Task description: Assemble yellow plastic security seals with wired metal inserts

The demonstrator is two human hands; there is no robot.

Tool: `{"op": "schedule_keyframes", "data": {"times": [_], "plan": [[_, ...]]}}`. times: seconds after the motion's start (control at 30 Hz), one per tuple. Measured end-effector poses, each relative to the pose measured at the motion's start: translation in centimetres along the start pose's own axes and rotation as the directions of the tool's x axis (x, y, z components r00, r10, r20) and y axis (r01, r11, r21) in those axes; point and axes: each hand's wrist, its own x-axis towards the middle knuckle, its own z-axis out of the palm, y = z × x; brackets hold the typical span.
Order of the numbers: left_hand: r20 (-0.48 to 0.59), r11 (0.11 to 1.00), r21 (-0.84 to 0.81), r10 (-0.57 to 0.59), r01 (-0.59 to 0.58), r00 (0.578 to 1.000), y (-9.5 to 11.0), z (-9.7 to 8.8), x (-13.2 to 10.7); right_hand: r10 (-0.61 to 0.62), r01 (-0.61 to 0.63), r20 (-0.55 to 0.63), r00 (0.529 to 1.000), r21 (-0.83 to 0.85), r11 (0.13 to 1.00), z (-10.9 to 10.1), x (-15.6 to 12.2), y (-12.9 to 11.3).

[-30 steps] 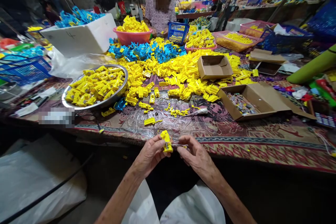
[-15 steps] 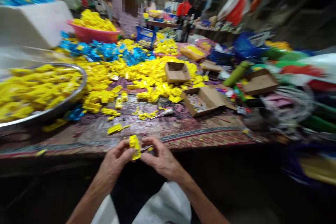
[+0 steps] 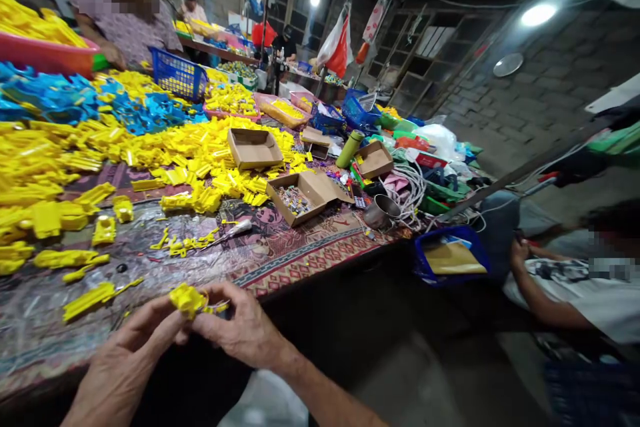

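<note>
My left hand (image 3: 137,340) pinches a small yellow plastic part (image 3: 187,300) between thumb and fingers, just over the table's front edge. Close against it, my right hand (image 3: 243,327) is closed, thumb and forefinger pressed around thin wires (image 3: 209,307) at the part's right side. The wires' far ends are hidden by my fingers. Ahead of my hands lie a long yellow piece (image 3: 90,300), several small yellow bits (image 3: 187,243) and a thin tool with a pale handle (image 3: 239,228).
Heaps of yellow parts (image 3: 200,147) and blue parts (image 3: 50,97) cover the table's back and left. Right of them stand an open cardboard box (image 3: 297,213) with small pieces, a metal cup (image 3: 383,212) and a green bottle (image 3: 350,149). A person (image 3: 565,287) sits at right; another stands across.
My view has swung to the right, bringing the seated person in. My hands, still together, now appear lower left. The yellow part has turned in my left fingers.
</note>
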Motion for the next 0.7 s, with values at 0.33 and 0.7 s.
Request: {"op": "schedule_keyframes", "data": {"times": [0.33, 0.7], "plan": [[-0.094, 0.925, 0.334, 0.224, -0.181, 0.97, 0.3, -0.7, 1.3, -0.015, 0.056, -0.235, 0.972, 0.172, 0.983, -13.4, -1.8, -0.6], [-0.02, 0.792, 0.524, 0.381, -0.315, 0.924, -2.8, -0.5, 5.5, -0.079, 0.041, -0.558, 0.826, -0.08, 0.996, -27.4, 1.9, -1.2]]}}
